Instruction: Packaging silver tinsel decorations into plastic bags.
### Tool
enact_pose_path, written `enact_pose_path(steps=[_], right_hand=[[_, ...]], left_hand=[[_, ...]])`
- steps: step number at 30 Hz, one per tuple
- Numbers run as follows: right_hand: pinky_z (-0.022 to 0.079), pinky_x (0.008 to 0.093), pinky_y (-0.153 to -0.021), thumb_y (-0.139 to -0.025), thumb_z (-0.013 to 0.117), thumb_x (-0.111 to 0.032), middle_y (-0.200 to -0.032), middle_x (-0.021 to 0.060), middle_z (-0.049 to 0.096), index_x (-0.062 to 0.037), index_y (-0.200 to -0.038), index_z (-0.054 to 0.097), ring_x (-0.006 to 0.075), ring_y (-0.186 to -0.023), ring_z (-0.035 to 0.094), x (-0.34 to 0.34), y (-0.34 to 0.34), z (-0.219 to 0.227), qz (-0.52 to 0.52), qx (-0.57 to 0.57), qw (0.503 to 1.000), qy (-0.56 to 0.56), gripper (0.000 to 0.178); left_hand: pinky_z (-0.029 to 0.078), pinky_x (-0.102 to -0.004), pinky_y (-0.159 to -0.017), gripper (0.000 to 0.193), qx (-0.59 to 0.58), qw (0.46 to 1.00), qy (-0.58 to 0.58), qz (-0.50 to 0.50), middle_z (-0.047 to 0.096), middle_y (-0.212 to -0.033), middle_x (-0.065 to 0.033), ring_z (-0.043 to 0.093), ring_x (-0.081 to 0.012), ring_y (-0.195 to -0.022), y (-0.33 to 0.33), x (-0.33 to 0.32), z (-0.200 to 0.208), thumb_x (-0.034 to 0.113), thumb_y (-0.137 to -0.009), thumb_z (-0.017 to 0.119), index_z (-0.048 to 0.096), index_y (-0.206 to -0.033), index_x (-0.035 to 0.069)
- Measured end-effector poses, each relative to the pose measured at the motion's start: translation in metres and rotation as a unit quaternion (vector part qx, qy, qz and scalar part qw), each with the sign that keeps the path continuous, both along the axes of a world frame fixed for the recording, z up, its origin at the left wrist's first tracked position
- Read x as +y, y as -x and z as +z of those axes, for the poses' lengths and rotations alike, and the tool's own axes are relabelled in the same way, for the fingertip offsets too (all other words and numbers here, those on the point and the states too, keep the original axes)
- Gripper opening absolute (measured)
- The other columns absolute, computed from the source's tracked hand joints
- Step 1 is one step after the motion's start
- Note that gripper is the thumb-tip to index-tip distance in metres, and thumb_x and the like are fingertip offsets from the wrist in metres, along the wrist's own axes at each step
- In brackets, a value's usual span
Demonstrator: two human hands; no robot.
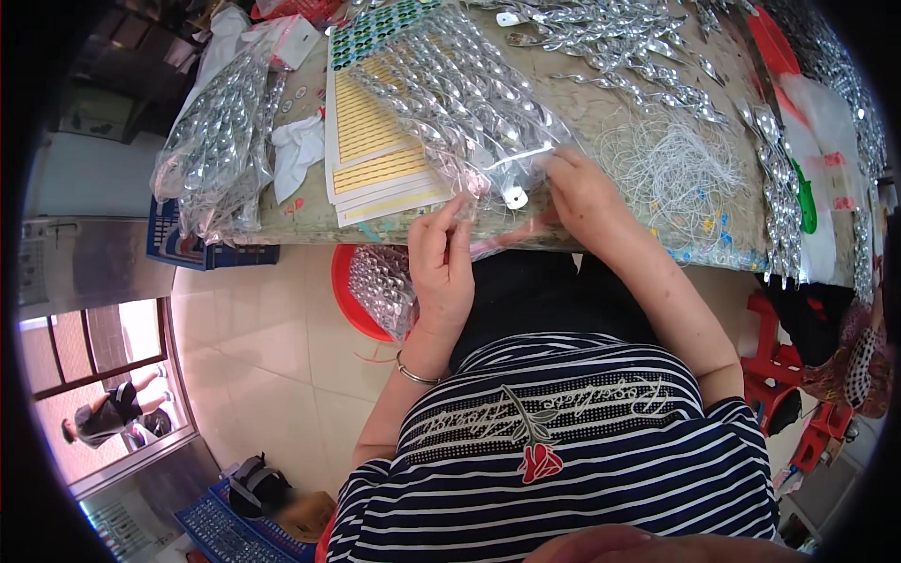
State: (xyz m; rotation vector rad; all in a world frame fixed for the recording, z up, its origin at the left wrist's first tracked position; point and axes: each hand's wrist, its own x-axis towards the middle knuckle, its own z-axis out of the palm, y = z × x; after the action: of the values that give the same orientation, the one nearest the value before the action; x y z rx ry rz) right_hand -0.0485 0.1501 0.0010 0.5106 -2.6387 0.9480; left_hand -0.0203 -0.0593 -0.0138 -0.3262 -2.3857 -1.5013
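Observation:
A clear plastic bag [469, 94] of silver twisted spiral strips lies on the table in front of me, its near end toward my body. My left hand [441, 267] pinches the bag's near left corner between thumb and fingers. At its near right edge, my right hand [587, 202] has closed fingers on the plastic. Between the hands, a white strip [521, 157] and a white tab with a dark hole [515, 198] show at the bag's near end. Partly under the bag are yellow printed sheets [371, 122] and a green sheet of round stickers [380, 33].
Another filled bag [221, 141] and a crumpled white tissue [298, 155] lie left. On the right are tangled white string [671, 169], loose silver spirals [619, 42] and a green tool [804, 197]. A red basin [357, 305] with bagged spirals stands below the table edge.

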Motion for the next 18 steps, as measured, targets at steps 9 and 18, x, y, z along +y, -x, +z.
enact_pose_path(steps=[9,18], right_hand=[[0.046,0.0421,-0.079,-0.079,0.047,0.004,-0.099,0.0165,0.058,0.0003,-0.094,0.057,0.0379,-0.091,0.056,0.005,-0.019,-0.002,0.017,-0.084,0.995,-0.050,0.018],[0.046,0.0436,-0.084,-0.078,0.051,0.006,-0.105,0.0181,0.059,0.0003,-0.103,0.057,0.0392,-0.100,0.056,-0.007,-0.025,0.013,0.024,-0.055,0.998,0.000,0.026]], left_hand=[[0.042,-0.0257,-0.073,0.029,0.008,1.000,0.014,0.001,0.052,-0.092,-0.0067,0.050,-0.0169,-0.079,-0.001,-0.004,-0.002,0.000,-0.086,0.058,0.061,-0.115,0.005],[0.042,-0.0264,-0.071,0.028,0.011,1.000,0.016,0.002,0.051,-0.089,-0.0067,0.049,-0.0172,-0.077,0.000,-0.008,-0.005,0.001,-0.087,0.059,0.062,-0.114,0.004]])
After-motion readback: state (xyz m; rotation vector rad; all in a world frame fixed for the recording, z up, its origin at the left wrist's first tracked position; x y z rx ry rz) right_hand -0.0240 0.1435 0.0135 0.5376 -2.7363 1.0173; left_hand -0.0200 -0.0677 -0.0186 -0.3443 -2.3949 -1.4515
